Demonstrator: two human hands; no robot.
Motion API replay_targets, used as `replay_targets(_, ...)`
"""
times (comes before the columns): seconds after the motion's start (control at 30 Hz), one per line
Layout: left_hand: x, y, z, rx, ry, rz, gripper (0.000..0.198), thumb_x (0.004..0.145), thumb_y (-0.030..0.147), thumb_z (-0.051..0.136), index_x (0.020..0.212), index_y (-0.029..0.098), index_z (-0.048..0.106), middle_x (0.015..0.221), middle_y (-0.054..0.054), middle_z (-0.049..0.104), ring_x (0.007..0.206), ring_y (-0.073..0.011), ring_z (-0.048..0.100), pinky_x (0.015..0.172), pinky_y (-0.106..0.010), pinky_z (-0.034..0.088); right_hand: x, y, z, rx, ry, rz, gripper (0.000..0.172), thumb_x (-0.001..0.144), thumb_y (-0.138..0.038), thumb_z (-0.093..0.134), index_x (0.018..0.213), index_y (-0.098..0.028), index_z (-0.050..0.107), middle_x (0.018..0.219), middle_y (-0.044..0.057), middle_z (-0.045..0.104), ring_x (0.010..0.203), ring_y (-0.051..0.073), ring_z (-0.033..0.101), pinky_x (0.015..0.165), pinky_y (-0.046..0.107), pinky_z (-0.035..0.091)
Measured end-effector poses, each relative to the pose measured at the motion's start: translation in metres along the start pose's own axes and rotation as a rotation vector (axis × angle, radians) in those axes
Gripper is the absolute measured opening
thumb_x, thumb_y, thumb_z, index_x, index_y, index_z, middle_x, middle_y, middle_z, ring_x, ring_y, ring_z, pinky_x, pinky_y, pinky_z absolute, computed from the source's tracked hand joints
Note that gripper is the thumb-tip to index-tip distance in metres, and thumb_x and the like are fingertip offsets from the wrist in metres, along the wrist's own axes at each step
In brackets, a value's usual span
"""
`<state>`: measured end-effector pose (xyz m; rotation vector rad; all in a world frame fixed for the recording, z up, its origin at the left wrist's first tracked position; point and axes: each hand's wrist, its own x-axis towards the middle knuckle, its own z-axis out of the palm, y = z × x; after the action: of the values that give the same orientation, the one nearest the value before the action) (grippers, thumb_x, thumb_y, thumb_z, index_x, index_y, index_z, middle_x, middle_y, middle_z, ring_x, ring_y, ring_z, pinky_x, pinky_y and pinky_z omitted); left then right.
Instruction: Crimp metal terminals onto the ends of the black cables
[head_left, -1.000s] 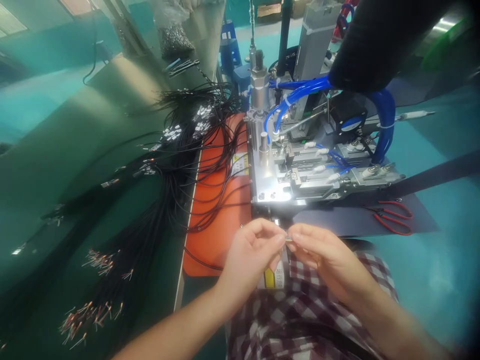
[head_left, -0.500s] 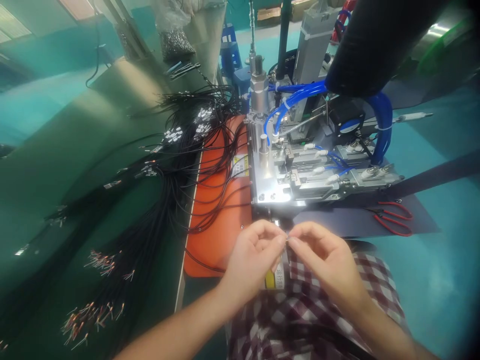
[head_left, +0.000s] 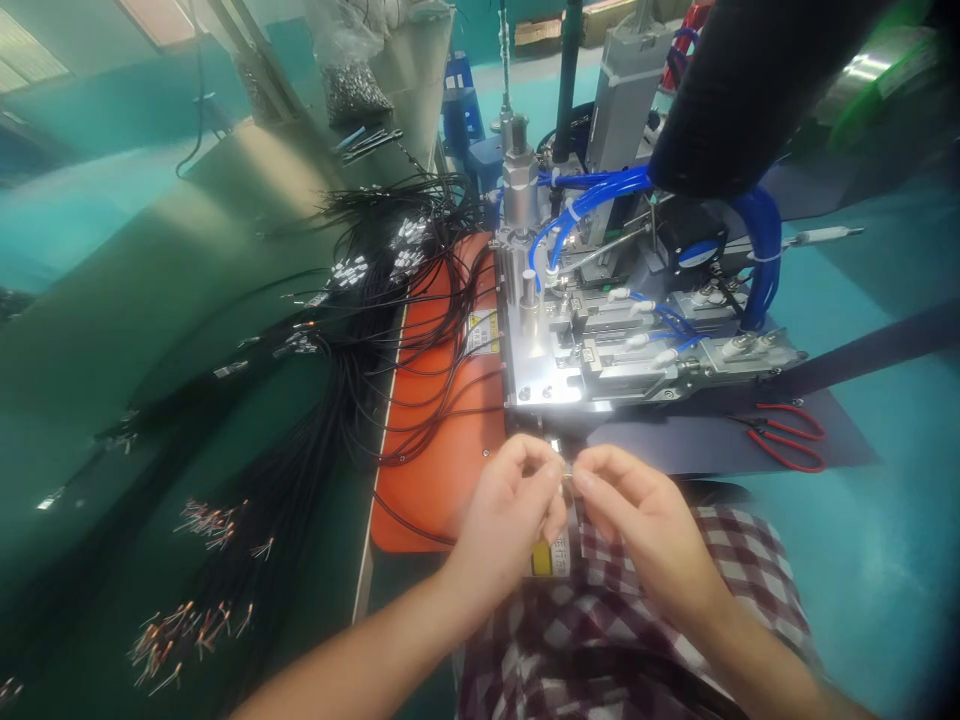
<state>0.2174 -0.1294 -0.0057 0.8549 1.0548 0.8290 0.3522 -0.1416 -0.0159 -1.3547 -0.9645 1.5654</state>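
Just in front of the machine's front edge, my left hand is closed, with thumb and index finger pinched together. A black cable runs across the orange cover into this hand, and its end is mostly hidden by my fingers. My right hand is closed in a pinch too, its fingertips almost meeting those of the left. Between them shows a tiny, pale wire end, too small to make out clearly. Both hands are above my checked-cloth lap, next to a yellow-and-white label.
Ahead stands a metal machine with blue air hoses. Left of it, black cables lie across the orange cover and green table, some with metal connectors, others with bare wires. Red-handled cutters lie at right.
My hands have shifted slightly left, and the fingertips have parted a little. Both remain pinched. The cables and machine look the same.
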Motion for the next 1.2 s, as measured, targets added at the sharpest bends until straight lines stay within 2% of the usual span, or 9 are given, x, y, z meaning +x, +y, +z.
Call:
replay_targets(0.1,-0.001,0.0,-0.001,0.041,0.014,-0.02,0.015,0.09,0.03,0.051,0.082,0.018,0.047,0.046,0.008,0.043,0.045,-0.0056,0.035,0.048,-0.017,0.029,-0.002,0.0,0.001,-0.01,0.004,-0.02,0.025,0.082,-0.04,0.063,0.074,-0.018,0.054,0.049,-0.009,0.039,0.045,0.007,0.033,0.044,0.018,0.028)
replay_targets(0.3,0.0,0.003,-0.002,0.022,0.039,-0.037,0.016,0.086,0.031,0.057,0.082,0.017,0.052,0.048,0.004,0.052,0.045,-0.0058,0.04,0.048,-0.017,0.032,0.003,0.001,-0.002,0.055,-0.048,0.083,0.028,0.083,-0.042,0.06,0.071,-0.018,0.052,0.047,-0.009,0.039,0.044,0.006,0.029,0.044,0.019,0.025)
replay_targets(0.47,0.0,0.015,-0.002,0.073,0.028,-0.08,0.018,0.081,0.029,0.064,0.092,0.016,0.057,0.055,0.004,0.054,0.048,-0.0061,0.047,0.047,-0.016,0.035,0.001,-0.004,-0.002,-0.024,0.009,-0.007,0.026,0.083,-0.042,0.061,0.074,-0.018,0.053,0.048,-0.008,0.04,0.045,0.007,0.033,0.043,0.019,0.028)
replay_targets(0.6,-0.001,0.014,-0.002,0.121,0.049,-0.068,0.017,0.076,0.026,0.069,0.081,0.014,0.058,0.054,0.005,0.051,0.046,-0.0055,0.046,0.044,-0.015,0.036,-0.003,-0.004,0.0,-0.089,0.024,-0.038,0.024,0.084,-0.041,0.059,0.075,-0.02,0.053,0.051,-0.008,0.037,0.044,0.008,0.031,0.04,0.019,0.024)
replay_targets(0.77,-0.003,0.004,-0.003,0.009,0.041,-0.029,0.011,0.082,0.025,0.063,0.081,0.018,0.055,0.043,0.008,0.043,0.039,-0.0047,0.039,0.043,-0.015,0.031,0.0,0.0,-0.002,-0.025,-0.047,0.039,0.026,0.085,-0.04,0.058,0.071,-0.019,0.051,0.048,-0.008,0.039,0.045,0.008,0.031,0.043,0.021,0.025)
replay_targets(0.9,0.0,0.003,-0.004,-0.019,0.003,-0.057,0.01,0.082,0.023,0.063,0.082,0.017,0.055,0.042,0.007,0.046,0.038,-0.0043,0.039,0.042,-0.015,0.027,0.004,-0.001,-0.004,0.045,-0.103,0.085,0.029,0.087,-0.038,0.057,0.067,-0.018,0.05,0.047,-0.008,0.04,0.046,0.008,0.03,0.046,0.021,0.026)
replay_targets(1.13,-0.002,0.009,-0.002,0.083,0.107,-0.072,0.016,0.078,0.027,0.067,0.076,0.015,0.057,0.041,0.006,0.046,0.039,-0.0052,0.039,0.041,-0.016,0.027,-0.008,-0.003,-0.002,-0.206,0.027,-0.091,0.022,0.089,-0.037,0.054,0.076,-0.021,0.052,0.055,-0.007,0.041,0.047,0.009,0.035,0.043,0.021,0.029)
replay_targets(1.2,-0.002,0.009,-0.003,0.035,0.083,-0.084,0.018,0.079,0.028,0.066,0.074,0.014,0.056,0.04,0.007,0.043,0.038,-0.0038,0.035,0.041,-0.016,0.024,-0.007,-0.003,-0.002,-0.205,0.014,-0.088,0.022,0.089,-0.037,0.054,0.075,-0.02,0.051,0.054,-0.007,0.042,0.048,0.009,0.036,0.044,0.021,0.03)
